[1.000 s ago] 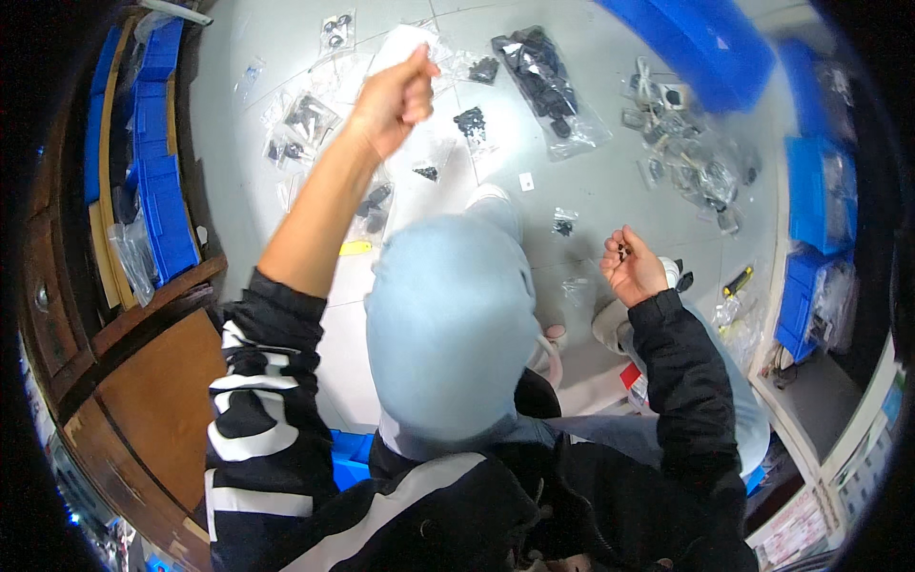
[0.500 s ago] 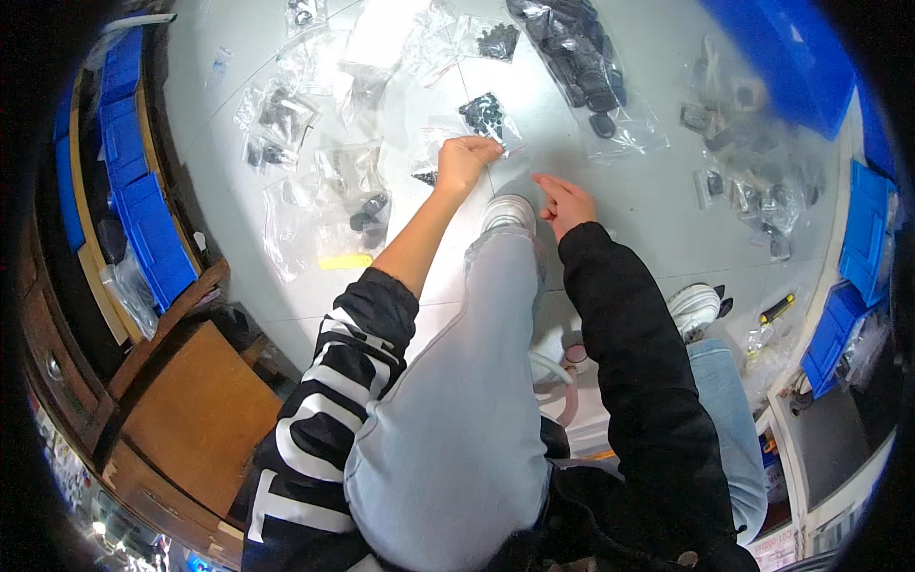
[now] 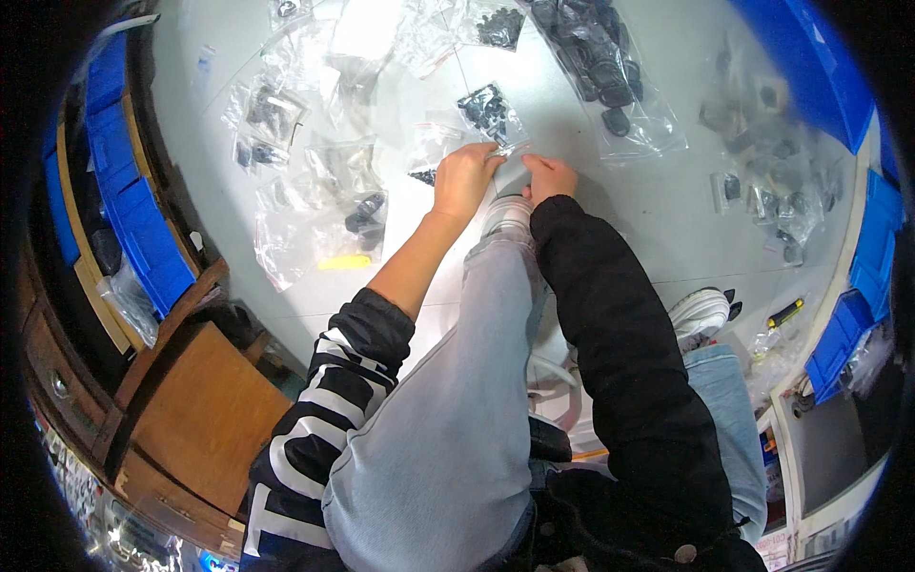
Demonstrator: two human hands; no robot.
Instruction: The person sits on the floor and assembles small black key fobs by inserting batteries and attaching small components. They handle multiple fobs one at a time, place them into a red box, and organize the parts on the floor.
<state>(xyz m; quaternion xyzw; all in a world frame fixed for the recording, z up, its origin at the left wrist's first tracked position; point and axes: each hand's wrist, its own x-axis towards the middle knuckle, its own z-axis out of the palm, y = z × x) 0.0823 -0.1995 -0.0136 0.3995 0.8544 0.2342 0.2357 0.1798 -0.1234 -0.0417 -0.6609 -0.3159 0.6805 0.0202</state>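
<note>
Left hand (image 3: 463,181): mine, thumb and forefinger pinched together on the near edge of a small clear bag.
Right hand (image 3: 553,179): mine, fingers bent inward just beside that same edge – whether they grip the film I cannot tell.
Small clear bag (image 3: 484,111): one, with many little black pieces in it; lying on the floor (image 3: 624,243) beyond my fingertips, ahead of my shoe (image 3: 506,214).
Second small bag (image 3: 432,143): one, clear, black pieces gathered in its lower corner; just left of the first, close to my left hand.
Third small bag (image 3: 499,29): one, clear, black pieces within; farther off, near the upper edge of view.
Large clear bag (image 3: 615,84): one, filled with rounded black parts; lying at an angle, right of the small bags.
Left-hand lot (image 3: 272,119): several clear bags, dark parts inside, spread on the floor.
Yellow strip (image 3: 344,262): one, at the near end of a clear bag – left of my shin.
Right-hand lot (image 3: 783,195): clear bags, heaped, somewhat blurred.
Yellow-and-black tool (image 3: 785,313): one, well apart, beyond my other shoe (image 3: 698,313).
Blue bins (image 3: 145,195): a row, along the left side.
</note>
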